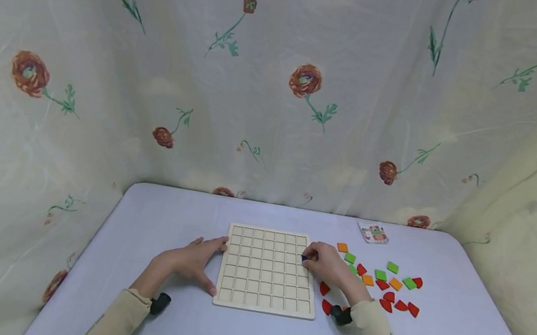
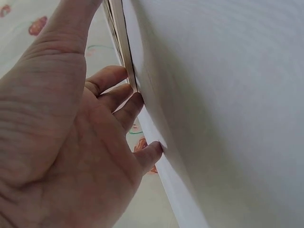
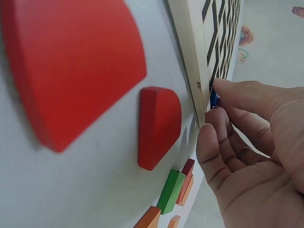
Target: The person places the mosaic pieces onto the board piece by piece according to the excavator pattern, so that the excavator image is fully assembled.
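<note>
A pale wooden board (image 1: pixel 265 272) with a grid of square recesses lies flat on the table. My left hand (image 1: pixel 193 261) is spread along its left side, with fingertips at the edge and the thumb by the near left corner. In the left wrist view, the left hand's fingers (image 2: pixel 124 111) touch the board's side and the tabletop. Over the board's right edge, my right hand (image 1: pixel 329 264) pinches a small dark blue piece (image 1: pixel 304 258) between thumb and fingers. The right wrist view shows only a sliver of that blue piece (image 3: pixel 213 99); its shape is hidden.
Right of the board lie several red rounded wedges (image 1: pixel 386 305), green tiles (image 1: pixel 380 275) and orange tiles (image 1: pixel 395 283), some beneath the right forearm. A small patterned card or packet (image 1: pixel 373 233) sits farther back. A floral curtain (image 1: pixel 278 104) hangs behind the table (image 1: pixel 178 206).
</note>
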A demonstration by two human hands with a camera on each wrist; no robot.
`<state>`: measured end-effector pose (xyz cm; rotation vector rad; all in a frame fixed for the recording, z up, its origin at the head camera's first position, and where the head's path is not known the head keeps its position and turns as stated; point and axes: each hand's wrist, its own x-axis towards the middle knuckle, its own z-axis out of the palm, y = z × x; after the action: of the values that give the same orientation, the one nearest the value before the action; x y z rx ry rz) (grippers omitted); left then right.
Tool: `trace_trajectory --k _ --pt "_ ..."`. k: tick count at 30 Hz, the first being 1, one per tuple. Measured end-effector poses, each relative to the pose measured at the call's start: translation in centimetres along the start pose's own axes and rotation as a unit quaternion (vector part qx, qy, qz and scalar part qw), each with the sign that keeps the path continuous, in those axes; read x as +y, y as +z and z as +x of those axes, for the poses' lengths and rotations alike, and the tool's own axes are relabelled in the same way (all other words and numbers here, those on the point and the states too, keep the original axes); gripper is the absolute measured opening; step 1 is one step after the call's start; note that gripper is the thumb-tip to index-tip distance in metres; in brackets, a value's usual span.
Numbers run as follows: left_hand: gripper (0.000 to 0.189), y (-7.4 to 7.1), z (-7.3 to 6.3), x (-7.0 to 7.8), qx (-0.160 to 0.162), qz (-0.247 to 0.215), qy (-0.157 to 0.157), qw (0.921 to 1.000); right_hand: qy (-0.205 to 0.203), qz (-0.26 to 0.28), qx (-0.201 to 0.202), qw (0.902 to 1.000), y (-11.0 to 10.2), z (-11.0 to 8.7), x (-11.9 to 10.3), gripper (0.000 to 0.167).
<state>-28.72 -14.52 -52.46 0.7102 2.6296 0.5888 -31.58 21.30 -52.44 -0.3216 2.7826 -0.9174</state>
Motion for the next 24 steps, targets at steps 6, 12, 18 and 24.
trace_trajectory --k 6,12,18,24 --pt "0.132 0.1 0.2 0.2 0.001 0.004 0.003 1.0 0.001 0.013 0.003 0.9999 -0.3 -0.3 0.4 0.019" --pt "0.133 0.3 0.4 0.1 -0.001 0.008 0.007 0.9999 0.011 0.019 0.029 0.9993 -2.0 -1.8 1.9 0.021" --pt "0.135 0.2 0.2 -0.2 -0.002 -0.003 0.014 0.9999 0.018 0.008 0.072 0.9972 -4.4 -3.4 4.7 0.02" --pt "0.135 0.3 0.1 -0.2 0.002 -0.003 0.016 0.9999 0.039 0.013 0.059 0.9974 -5.3 -4.5 6.8 0.026"
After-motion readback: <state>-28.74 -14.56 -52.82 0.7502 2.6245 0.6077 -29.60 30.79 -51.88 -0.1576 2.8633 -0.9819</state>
